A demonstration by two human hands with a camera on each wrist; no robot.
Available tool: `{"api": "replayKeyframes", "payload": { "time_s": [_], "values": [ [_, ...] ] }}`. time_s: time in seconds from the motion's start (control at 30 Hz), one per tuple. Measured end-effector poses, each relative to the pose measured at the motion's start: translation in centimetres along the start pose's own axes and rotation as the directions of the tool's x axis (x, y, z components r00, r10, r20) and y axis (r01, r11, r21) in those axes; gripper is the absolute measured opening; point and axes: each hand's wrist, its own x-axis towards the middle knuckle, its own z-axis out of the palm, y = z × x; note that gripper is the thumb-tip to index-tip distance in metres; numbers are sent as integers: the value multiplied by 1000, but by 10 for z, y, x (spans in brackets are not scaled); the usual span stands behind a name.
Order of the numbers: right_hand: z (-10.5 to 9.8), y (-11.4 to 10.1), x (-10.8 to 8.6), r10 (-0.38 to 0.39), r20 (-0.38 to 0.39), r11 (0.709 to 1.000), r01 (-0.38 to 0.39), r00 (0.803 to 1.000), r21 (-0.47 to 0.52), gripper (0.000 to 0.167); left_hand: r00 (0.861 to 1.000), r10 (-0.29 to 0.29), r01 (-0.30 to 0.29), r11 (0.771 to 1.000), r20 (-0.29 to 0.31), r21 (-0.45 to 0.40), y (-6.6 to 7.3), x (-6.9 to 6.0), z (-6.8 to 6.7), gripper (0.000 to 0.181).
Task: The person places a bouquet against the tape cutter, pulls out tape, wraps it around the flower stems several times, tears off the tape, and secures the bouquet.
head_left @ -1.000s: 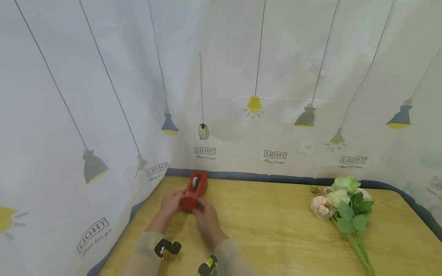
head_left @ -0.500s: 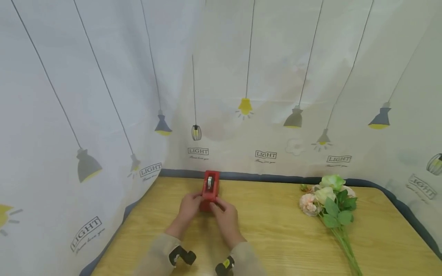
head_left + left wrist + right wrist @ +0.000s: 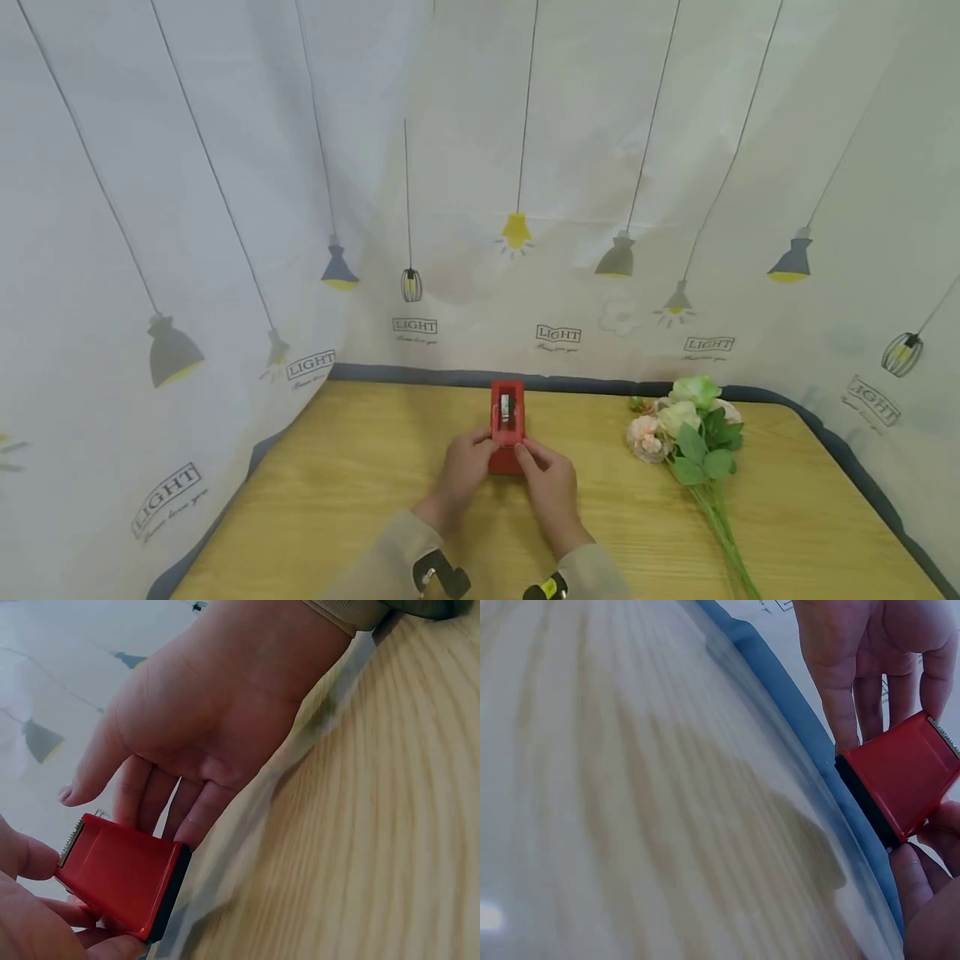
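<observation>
A red tape dispenser [image 3: 506, 462] with a dark base and a small roll of tape [image 3: 506, 409] is at the middle of the table, its front toward me. My left hand [image 3: 465, 470] grips its left side, and my right hand [image 3: 553, 490] grips the right side. In the left wrist view the metal teeth [image 3: 71, 842] show at the dispenser's top edge, close to the left thumb. There the right hand's fingers lie along the far side, while its thumb stands off. Whether the base touches the table I cannot tell.
A bunch of flowers [image 3: 678, 421], pale green, cream and pink, lies on the right of the wooden table [image 3: 337, 500], stems toward me. A hanging cloth printed with lamps [image 3: 465, 167] stands behind and at the sides, with a dark blue band [image 3: 427, 375] along the table edge.
Both hands have carried or slid the tape dispenser rightward from the left of the table, turning it from slanted to straight. The view has swung to the right. The flowers lie still.
</observation>
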Motion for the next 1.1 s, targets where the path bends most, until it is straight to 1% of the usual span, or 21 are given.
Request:
{"api": "replayKeyframes", "payload": {
  "time_s": [0.07, 0.13, 0.27, 0.37, 0.53, 0.63, 0.7, 0.8, 0.87, 0.97, 1.1],
  "values": [
    [-6, 1, -2, 10, -12, 1000, -10, 1000, -1, 45, 1000, -23, 23, 1000, 13, 0, 3, -3, 7, 38],
    [-12, 3, -2, 14, -32, 1000, -14, 999, -14, 45, 999, -36, 36, 999, 4, 18, 6, -5, 14, 38],
    [-23, 5, 1, 25, -62, 999, -27, 998, -36, 44, 996, -71, 74, 996, -54, 58, 12, -5, 31, 38],
    [-31, 6, 4, 30, -73, 999, -33, 997, -37, 44, 991, -97, 103, 993, -92, 65, 18, -3, 44, 38],
    [-42, 9, 9, 44, -84, 998, -47, 995, -35, 43, 983, -133, 142, 988, -124, 66, 26, -1, 59, 37],
    [-46, 10, 11, 46, -77, 998, -49, 996, -34, 42, 980, -142, 151, 987, -139, 61, 28, -2, 64, 37],
    [-47, 9, 12, 49, -70, 998, -51, 996, -34, 41, 979, -137, 148, 987, -153, 61, 28, -1, 66, 37],
    [-49, 10, 14, 54, -69, 998, -57, 996, -39, 40, 976, -147, 157, 986, -164, 49, 26, 2, 69, 37],
    [-50, 11, 17, 55, -73, 998, -58, 996, -39, 39, 975, -156, 166, 985, -160, 45, 24, 5, 71, 38],
    [-50, 14, 20, 47, -77, 998, -51, 996, -46, 39, 970, -176, 188, 980, -166, 57, 23, 8, 71, 36],
    [-48, 15, 23, 65, -74, 997, -68, 995, -31, 37, 969, -171, 187, 979, -179, 75, 23, 11, 69, 34]
  ]
}}
